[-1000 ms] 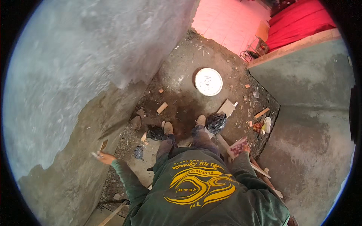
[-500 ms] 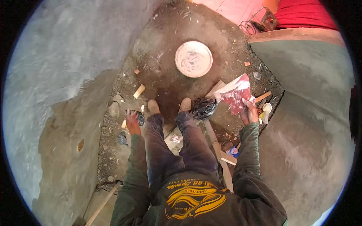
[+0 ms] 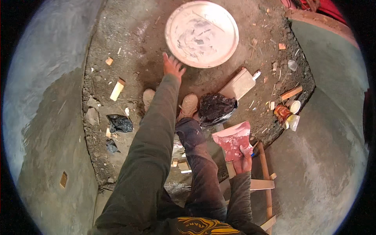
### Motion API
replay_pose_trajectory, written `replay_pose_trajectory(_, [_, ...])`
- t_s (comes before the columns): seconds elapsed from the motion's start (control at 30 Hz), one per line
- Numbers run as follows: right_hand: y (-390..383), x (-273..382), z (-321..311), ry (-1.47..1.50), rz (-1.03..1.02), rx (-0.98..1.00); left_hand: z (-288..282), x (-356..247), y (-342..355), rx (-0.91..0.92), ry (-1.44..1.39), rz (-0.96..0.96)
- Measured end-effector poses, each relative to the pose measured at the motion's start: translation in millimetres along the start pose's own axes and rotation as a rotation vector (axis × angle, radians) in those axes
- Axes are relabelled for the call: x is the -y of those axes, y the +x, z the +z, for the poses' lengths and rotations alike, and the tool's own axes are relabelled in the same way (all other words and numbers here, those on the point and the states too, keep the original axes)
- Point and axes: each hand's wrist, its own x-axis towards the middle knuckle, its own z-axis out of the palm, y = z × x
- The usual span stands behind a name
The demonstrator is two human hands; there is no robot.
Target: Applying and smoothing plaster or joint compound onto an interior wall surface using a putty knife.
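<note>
1. At the 12 o'clock end of the outstretched arm, the left hand (image 3: 172,65) reaches out with fingers spread, holding nothing; its fingertips lie at the near rim of the round white bucket lid (image 3: 201,33), and whether they actually touch it cannot be told.
2. Down at about 4 o'clock from the view's middle, the right hand (image 3: 242,160) is closed around the handle of a plastering trowel (image 3: 232,139), thumb laid on the blade's lower edge.
3. This trowel's long axis runs from the hand up toward 11 o'clock; its broad, reddish-smeared blade faces up toward the camera, wide edge farthest from the wrist.
4. Between the two hands stand the person's shoes (image 3: 188,105), toes toward 12 o'clock, on the dirt floor (image 3: 137,55).
5. Just right of the shoes lies a crumpled black plastic bag (image 3: 216,109), and touching its upper edge a flat wooden board (image 3: 237,84) that points toward 1 o'clock.
6. Left of the feet, toward 9 o'clock, lie a small wood block (image 3: 116,89) and a second black scrap of plastic (image 3: 120,123), well apart from the lid.
7. Grey plastered walls curve in along the left (image 3: 43,98) and the right (image 3: 337,129), leaving the open floor as a narrow wedge that widens toward 12 o'clock.
8. Near the right wall sit a crushed can and pale cups (image 3: 288,113); wooden strips (image 3: 263,172) lie below the trowel hand at 5 o'clock.
</note>
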Motion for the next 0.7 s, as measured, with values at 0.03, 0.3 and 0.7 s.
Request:
replay_pose_trajectory(0.03, [4.1,-0.1,1.6,0.002,0.002,-0.019,4.3,3.2,9.5,0.009,-0.046,0.002])
replay_pose_trajectory(0.3, [47.8,13.2,56.5,0.016,-0.023,0.022,-14.1,10.4,32.4,0.090,-0.196,-0.016])
replay_pose_trajectory(0.7, [82.6,18.0,149.4,-0.016,-0.112,0.219,-55.7,18.9,-1.1,0.000,-0.202,-0.032])
